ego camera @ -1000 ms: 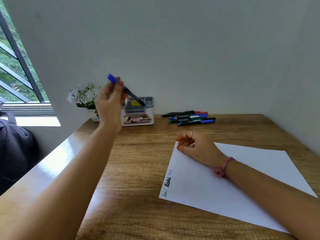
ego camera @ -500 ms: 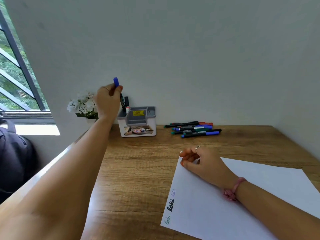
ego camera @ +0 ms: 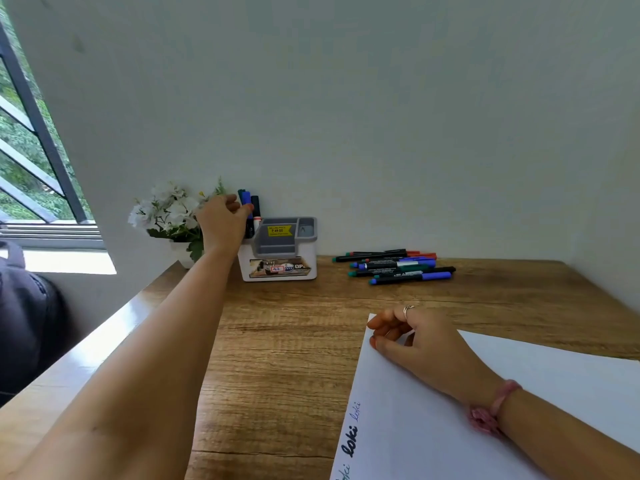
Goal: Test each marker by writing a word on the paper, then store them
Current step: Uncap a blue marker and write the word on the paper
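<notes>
Resting nearest the viewer, the right hand (ego camera: 420, 336) lies on the upper left corner of the paper (ego camera: 519, 393), its fingers (ego camera: 384, 323) loosely curled and holding nothing, just pinning the sheet to the bench (ego camera: 294, 341). Three small words run along the paper's left edge, near of that hand.

Beyond the paper, to its far right, the untested markers (ego camera: 398, 266) lie in a loose heap on the bench, long axes running left to right, roughly side by side. They are well apart from the left hand and much nearer the right hand, so by my reading the right hand is the one better placed to fetch the next one, reaching away from the paper's top edge and taking a barrel across its length.

Farther off, left of the paper and against the wall, stands the white organizer (ego camera: 278, 251). The left hand (ego camera: 221, 223) is at its left compartment, fingers pinched around the blue marker (ego camera: 247, 211), which stands nearly upright with its cap up, its lower end already down among the two others stored there. A pot of white flowers (ego camera: 169, 211) sits just left of the organizer.

A second ago that marker was held high and slanted above the organizer; half a second ago it was tipped upright over the slot; now it is lowered in, and the view has tilted up slightly.
</notes>
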